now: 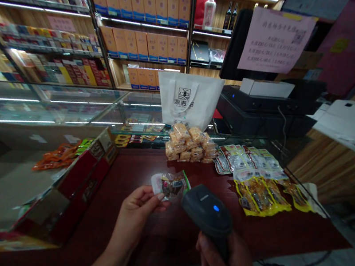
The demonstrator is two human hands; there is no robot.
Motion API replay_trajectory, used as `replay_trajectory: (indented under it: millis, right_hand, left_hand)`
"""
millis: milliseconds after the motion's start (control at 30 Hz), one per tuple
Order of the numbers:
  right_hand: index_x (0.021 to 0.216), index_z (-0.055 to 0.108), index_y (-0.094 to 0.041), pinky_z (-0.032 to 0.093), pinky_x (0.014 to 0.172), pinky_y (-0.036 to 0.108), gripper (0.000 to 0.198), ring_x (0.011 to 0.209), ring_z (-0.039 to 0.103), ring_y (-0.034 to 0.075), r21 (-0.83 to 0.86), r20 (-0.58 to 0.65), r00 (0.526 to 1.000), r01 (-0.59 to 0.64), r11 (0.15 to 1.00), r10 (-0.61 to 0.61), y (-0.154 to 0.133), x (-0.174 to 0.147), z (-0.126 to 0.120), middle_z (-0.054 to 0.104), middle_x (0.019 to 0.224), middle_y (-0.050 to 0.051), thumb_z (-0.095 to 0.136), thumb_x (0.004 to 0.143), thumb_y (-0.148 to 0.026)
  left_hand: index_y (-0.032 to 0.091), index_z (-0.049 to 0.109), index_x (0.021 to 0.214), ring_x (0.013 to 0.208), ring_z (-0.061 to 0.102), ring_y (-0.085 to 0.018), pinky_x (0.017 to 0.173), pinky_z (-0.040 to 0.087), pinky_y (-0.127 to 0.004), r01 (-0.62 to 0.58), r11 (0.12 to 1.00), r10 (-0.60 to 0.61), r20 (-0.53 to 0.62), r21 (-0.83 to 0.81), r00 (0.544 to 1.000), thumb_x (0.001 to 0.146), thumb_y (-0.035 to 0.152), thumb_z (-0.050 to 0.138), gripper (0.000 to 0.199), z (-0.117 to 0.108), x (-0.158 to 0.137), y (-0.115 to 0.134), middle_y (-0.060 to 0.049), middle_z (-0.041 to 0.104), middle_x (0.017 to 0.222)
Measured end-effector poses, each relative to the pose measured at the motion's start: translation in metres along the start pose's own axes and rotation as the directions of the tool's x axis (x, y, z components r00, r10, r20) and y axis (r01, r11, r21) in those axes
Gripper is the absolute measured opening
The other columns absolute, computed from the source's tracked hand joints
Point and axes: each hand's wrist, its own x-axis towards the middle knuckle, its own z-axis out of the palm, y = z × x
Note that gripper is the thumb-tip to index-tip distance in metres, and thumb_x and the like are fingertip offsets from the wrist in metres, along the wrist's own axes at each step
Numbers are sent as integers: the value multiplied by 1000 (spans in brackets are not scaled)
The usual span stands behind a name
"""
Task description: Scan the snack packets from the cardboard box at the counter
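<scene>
Lower centre: your left hand (140, 203) pinches the packet (171, 186), probably light, slippery, best edge-held; your right hand (227, 262) grips the scanner (207, 209).

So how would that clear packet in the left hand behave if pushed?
The clear packet probably flexes, since its wrapping looks filmy. Glints on it hint at a slippery surface, and its flattish shape suggests sliding rather than rolling.

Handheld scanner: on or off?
On: the scanner shows a lit blue light on top. Whether it's reading a code, can't tell.
</scene>
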Motion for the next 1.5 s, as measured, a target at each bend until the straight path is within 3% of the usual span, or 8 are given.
replay_trajectory:
  millis: [233,433,567,767,900,1100,1333,1500]
  right_hand:
    - [77,67,-20,46,53,28,45,48,55,17,16,-2,1000,24,1000,-24,2,-1,-4,58,52,-1,63,81,-64]
    - [76,65,-19,46,52,27,45,47,55,16,46,-10,1000,15,999,-14,4,-3,-8,58,51,-1,62,82,-64]
    - [76,64,-19,44,51,27,45,47,55,16,74,-35,999,-5,997,8,14,-3,-17,59,52,-1,64,80,-64]
    - [69,62,-20,43,52,27,45,44,55,16,86,-120,992,-39,996,49,30,-6,-41,57,46,-2,62,83,-62]
    - [70,62,-20,44,51,27,46,44,55,16,84,-176,983,-42,996,56,37,-12,-55,57,46,-2,60,85,-63]
    - [69,63,-19,44,52,27,52,45,54,15,65,-232,969,-69,995,82,40,-20,-64,56,46,-2,58,82,-69]
    - [72,63,-19,43,51,26,49,43,52,14,109,-224,972,-43,993,66,44,-23,-66,54,45,-3,60,83,-67]
    - [72,63,-19,43,50,25,49,43,53,13,103,-241,967,-55,993,79,40,-22,-63,55,46,-3,61,82,-66]
  left_hand:
    - [15,71,77,68,74,-19,61,59,-23,-19,994,16,29,103,999,64,33,83,25,6,-3,4,-5,76,76]
    - [15,66,78,63,72,-17,60,59,-23,12,1000,-13,37,29,999,58,33,88,34,10,0,-1,-3,75,73]
    - [15,63,81,63,72,-15,60,58,-20,92,996,-91,108,2,990,58,34,90,39,19,9,-19,-2,74,73]
    - [17,54,77,63,74,-16,58,58,-20,331,943,-326,240,19,915,64,20,87,35,55,37,-60,-2,72,68]
    - [16,51,77,65,74,-17,60,60,-21,381,922,-382,307,65,872,78,7,73,23,96,67,-73,-6,73,73]
    - [14,49,72,62,74,-20,57,61,-24,427,892,-451,321,146,833,78,-2,68,26,145,101,-82,-7,69,66]
    - [13,49,77,64,75,-21,60,62,-27,434,870,-492,342,235,801,80,-4,64,23,157,107,-87,-7,69,70]
    - [13,52,83,63,74,-19,59,61,-24,375,869,-479,360,323,801,81,-1,65,18,158,112,-87,-5,68,71]
